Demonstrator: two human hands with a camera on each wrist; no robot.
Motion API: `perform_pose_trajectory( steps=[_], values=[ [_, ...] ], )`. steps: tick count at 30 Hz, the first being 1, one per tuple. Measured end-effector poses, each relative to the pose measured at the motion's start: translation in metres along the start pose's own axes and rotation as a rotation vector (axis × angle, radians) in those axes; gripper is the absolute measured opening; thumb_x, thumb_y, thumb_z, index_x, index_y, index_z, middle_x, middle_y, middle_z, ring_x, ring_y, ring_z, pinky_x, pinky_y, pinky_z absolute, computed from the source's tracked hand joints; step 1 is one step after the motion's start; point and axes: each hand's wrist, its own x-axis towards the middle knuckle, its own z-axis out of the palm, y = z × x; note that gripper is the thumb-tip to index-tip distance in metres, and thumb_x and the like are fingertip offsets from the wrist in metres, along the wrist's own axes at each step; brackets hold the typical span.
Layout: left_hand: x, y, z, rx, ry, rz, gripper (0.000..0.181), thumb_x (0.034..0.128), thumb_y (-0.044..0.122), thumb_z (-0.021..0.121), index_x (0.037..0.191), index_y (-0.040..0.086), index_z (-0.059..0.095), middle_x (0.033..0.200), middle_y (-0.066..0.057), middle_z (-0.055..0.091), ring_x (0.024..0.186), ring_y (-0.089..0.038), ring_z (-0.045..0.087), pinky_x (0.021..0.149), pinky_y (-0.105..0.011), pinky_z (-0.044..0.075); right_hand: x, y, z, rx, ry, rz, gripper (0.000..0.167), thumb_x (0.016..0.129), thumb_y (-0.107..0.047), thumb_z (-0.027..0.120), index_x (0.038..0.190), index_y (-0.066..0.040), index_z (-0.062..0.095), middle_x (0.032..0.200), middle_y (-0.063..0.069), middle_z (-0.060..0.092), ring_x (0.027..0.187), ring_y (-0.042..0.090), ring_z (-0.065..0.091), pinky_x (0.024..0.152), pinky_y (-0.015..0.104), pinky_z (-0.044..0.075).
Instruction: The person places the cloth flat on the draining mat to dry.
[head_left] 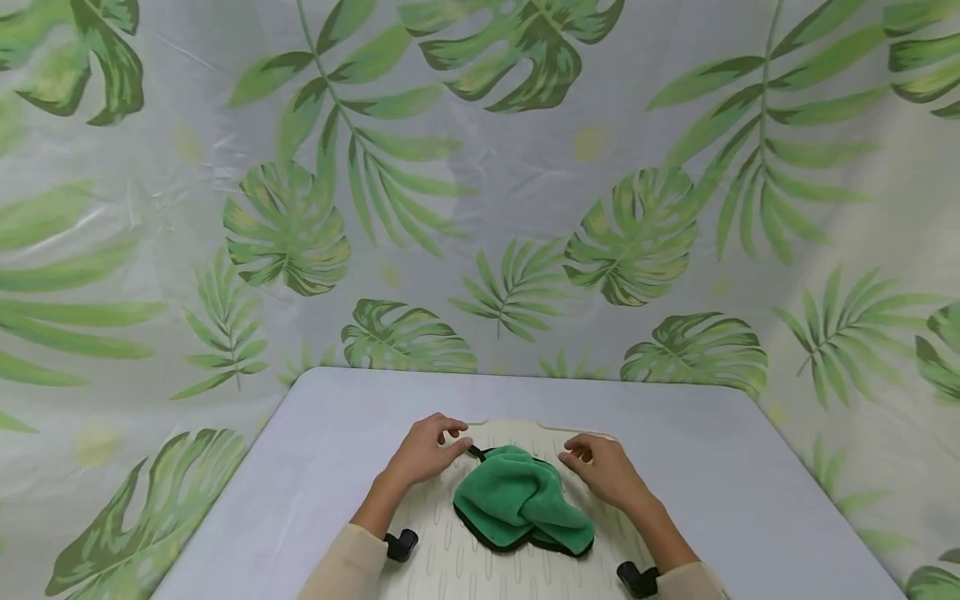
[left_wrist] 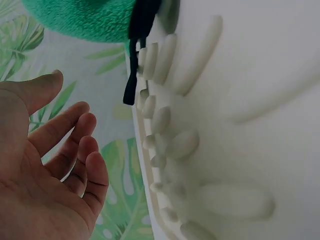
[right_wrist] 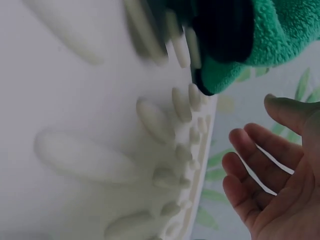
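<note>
In the head view, we see a green cloth (head_left: 510, 496) with black edging at the lower centre of the frame, lying rumpled and folded over itself on a cream ridged board (head_left: 435, 567). A short black strap (head_left: 476, 452) sticks out from its upper left corner. We find the left hand (head_left: 427, 450) to the left of the cloth, its thumb tip close by the strap, and the right hand (head_left: 602, 469) to the right, its fingers loosely bent near the cloth's upper right edge. The board rests on a white table (head_left: 315, 475), and a leaf-patterned curtain (head_left: 517, 200) fills the frame behind it. Beige sleeves (head_left: 345, 567) and black wrist devices (head_left: 402, 545) show along the bottom.

In the left wrist view, we see the left hand at the lower left, palm showing, thumb well apart from the gently bent fingers, with nothing in its grasp. The cloth is at the top, left of centre, and the strap hangs below it, apart from the fingertips. The board's ridges run down the middle and right.

In the right wrist view, we see the right hand at the lower right, thumb and fingers spread loosely apart and holding nothing. The cloth and its dark edging fill the upper right, above the hand and clear of it. The board takes up the left.
</note>
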Motion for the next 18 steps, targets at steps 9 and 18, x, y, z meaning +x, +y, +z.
perform_pose_trajectory(
  steps=[9,18],
  values=[
    [0.007,0.000,0.014,0.019,-0.066,0.009,0.041,0.1022,0.028,0.066,0.132,0.000,0.068,0.114,-0.016,0.065,0.097,-0.034,0.063,0.078,-0.044,0.053,0.001,-0.006,0.010,-0.003,-0.055,0.033,0.025,0.101,-0.022,0.067,0.120,-0.006,0.073,0.106,0.001,0.074,0.093,0.016,0.066,0.078,0.037,0.054],
    [0.013,0.001,0.020,0.101,-0.106,0.002,0.031,0.1015,0.026,0.067,0.120,0.003,0.076,0.109,-0.012,0.068,0.097,-0.031,0.064,0.080,-0.044,0.053,0.001,-0.001,0.018,0.011,-0.100,0.044,0.024,0.101,-0.021,0.067,0.118,-0.006,0.075,0.110,0.005,0.072,0.090,0.016,0.065,0.076,0.037,0.055]
  ],
)
